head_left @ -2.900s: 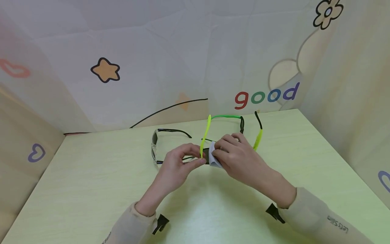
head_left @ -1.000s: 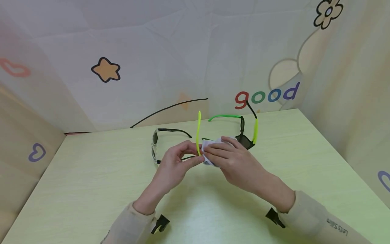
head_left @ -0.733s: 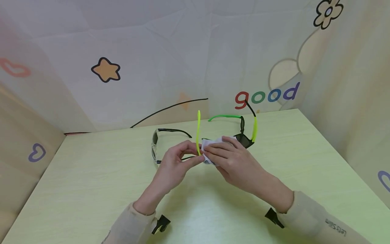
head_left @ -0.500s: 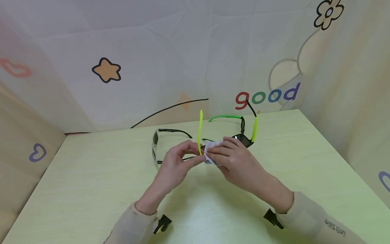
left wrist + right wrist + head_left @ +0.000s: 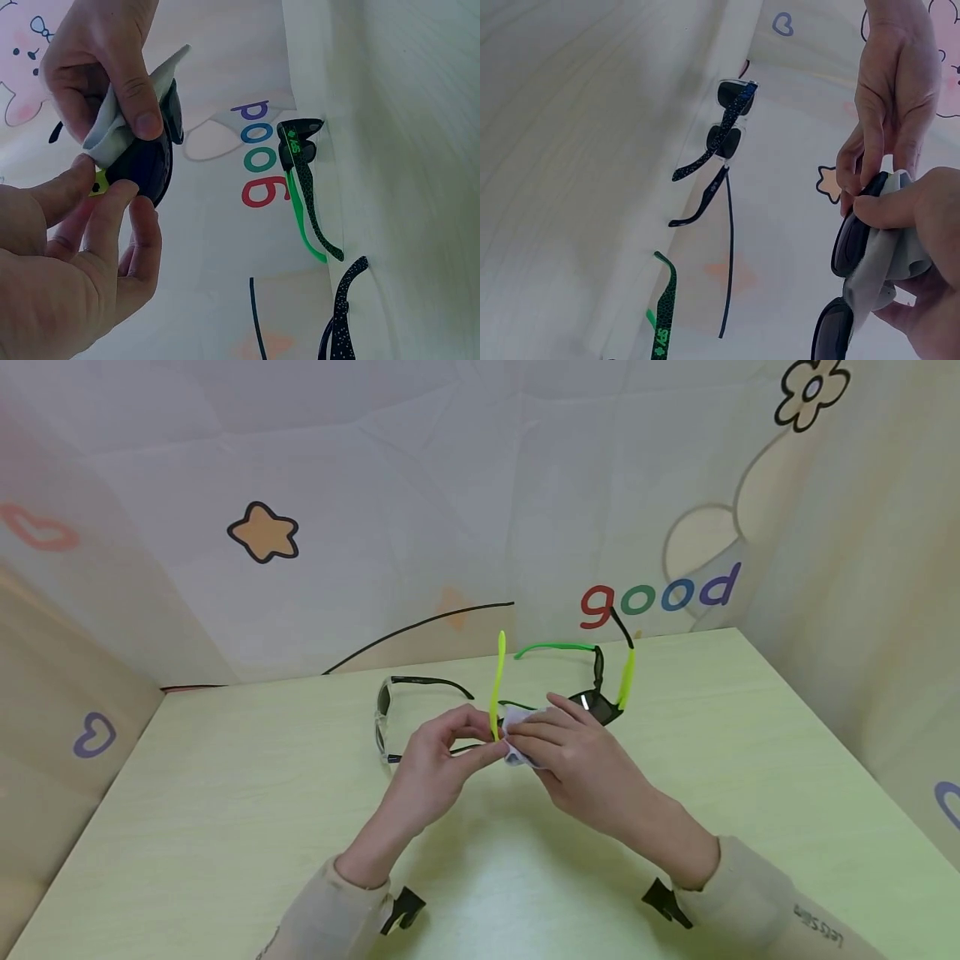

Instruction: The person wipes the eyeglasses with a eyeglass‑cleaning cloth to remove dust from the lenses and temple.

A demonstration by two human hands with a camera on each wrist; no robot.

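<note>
Fingers of the left hand [image 5: 431, 777] clamped in a pinch on the left end of the yellow-templed sunglasses [image 5: 596, 706], close by the hinge. Fingers of the right hand [image 5: 592, 760] curled over a pale cloth [image 5: 874, 270], pressed against one face of the lens nearer the left hand, with the thumb at that lens's rim and its other face bare in the right wrist view. Between the two hands, touching the left directly and the right at thumb and cloth: a frame with its long axis crosswise, roughly along the far edge of the tabletop [image 5: 225, 827], from the left fingers out past the right fingertips to a second lens, uncovered. Left hand nearer the left end, right hand nearer the middle, no grip in sight at the right end. Yellow temples spread and pointing up toward the far edge, whole frame held above the tabletop. Farther out, clear-framed sunglasses [image 5: 724, 141] just beyond the left hand; behind the right hand, closer to the far edge, green-templed sunglasses [image 5: 597, 670], both pairs unfolded. Past that edge, a printed backdrop [image 5: 420, 510].
</note>
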